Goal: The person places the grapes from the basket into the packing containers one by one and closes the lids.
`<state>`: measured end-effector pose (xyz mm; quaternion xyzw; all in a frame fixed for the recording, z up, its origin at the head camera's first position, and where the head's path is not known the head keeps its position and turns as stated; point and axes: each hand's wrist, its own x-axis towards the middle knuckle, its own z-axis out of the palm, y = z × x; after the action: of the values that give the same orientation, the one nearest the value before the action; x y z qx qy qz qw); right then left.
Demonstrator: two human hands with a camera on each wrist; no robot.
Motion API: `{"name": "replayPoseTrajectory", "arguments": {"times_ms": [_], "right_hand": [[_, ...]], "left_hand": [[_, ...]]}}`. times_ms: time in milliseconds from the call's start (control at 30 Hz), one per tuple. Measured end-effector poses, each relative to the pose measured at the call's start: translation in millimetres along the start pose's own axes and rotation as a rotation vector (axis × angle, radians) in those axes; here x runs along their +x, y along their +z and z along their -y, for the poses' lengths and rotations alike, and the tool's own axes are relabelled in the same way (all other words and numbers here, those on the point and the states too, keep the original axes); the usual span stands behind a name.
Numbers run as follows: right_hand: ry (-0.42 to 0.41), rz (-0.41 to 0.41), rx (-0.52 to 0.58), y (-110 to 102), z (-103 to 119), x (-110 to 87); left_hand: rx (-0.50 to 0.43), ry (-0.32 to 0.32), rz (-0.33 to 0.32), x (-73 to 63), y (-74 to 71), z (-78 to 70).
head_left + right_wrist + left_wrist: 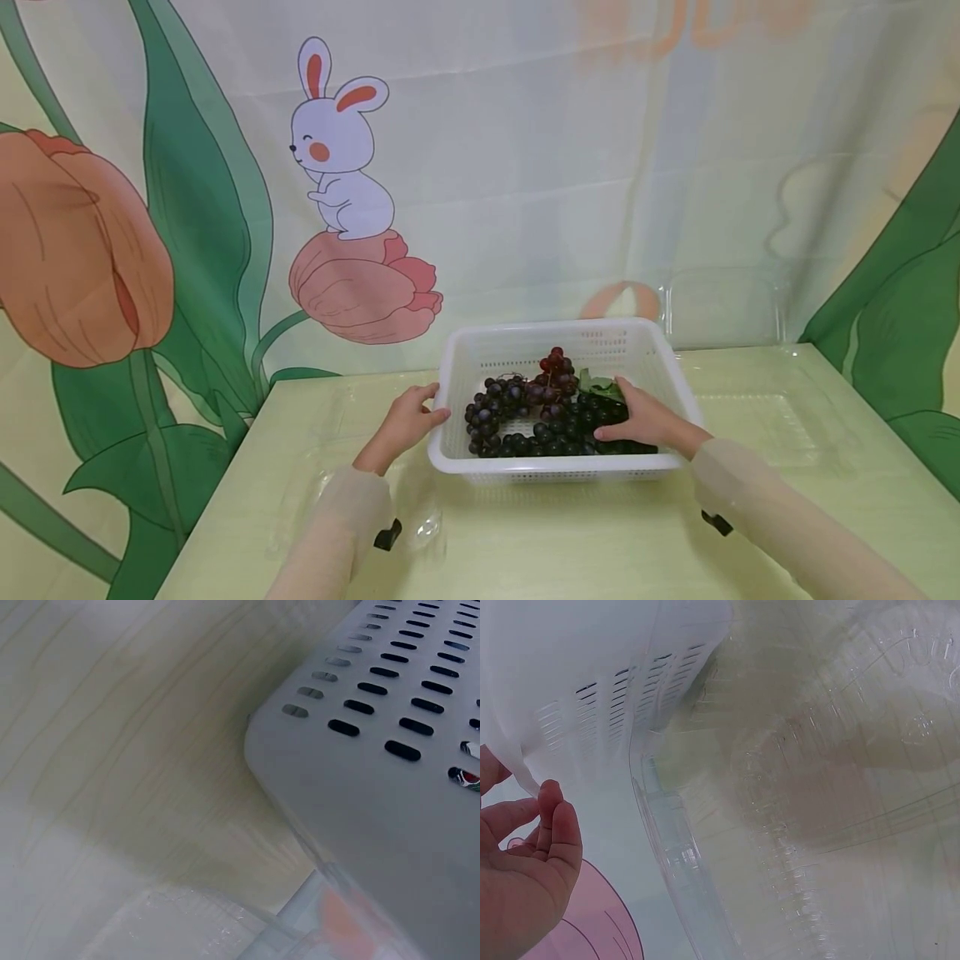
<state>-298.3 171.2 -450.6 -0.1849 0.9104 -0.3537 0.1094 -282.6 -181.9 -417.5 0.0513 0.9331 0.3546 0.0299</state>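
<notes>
A white plastic basket (562,468) with slotted sides stands on the table. Inside lie bunches of dark grapes (487,412), a redder bunch of grapes (553,379) and a green leafy piece (597,385). My left hand (408,421) pinches the basket's left rim between thumb and fingers; the left wrist view shows those fingertips (551,796) at the rim. Over the basket's right side reaches my right hand (648,417), thumb and fingers spread at the dark grapes beside the leafy piece. The right wrist view shows only the basket's outer wall (360,772), not the hand.
Clear plastic containers lie on the table (540,542): an open one (757,417) at the right, its lid (723,308) against the back curtain, and another (300,508) under the left forearm. A curtain (525,167) printed with a rabbit and tulips hangs behind.
</notes>
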Motion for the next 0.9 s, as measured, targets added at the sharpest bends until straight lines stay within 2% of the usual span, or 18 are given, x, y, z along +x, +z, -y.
{"name": "replayPoseTrajectory", "arguments": {"times_ms": [133, 433, 900], "right_hand": [[-0.012, -0.004, -0.02, -0.4, 3.0, -0.8], [0.073, 0.021, -0.081, 0.0, 6.5, -0.2], [0.075, -0.001, -0.168, 3.0, 3.4, 5.1]], "left_hand": [[-0.004, 0.002, 0.002, 0.0, -0.4, -1.5], [-0.009, 0.007, 0.004, 0.4, -0.8, -1.5], [-0.031, 0.018, 0.004, -1.9, -0.3, 0.6]]}}
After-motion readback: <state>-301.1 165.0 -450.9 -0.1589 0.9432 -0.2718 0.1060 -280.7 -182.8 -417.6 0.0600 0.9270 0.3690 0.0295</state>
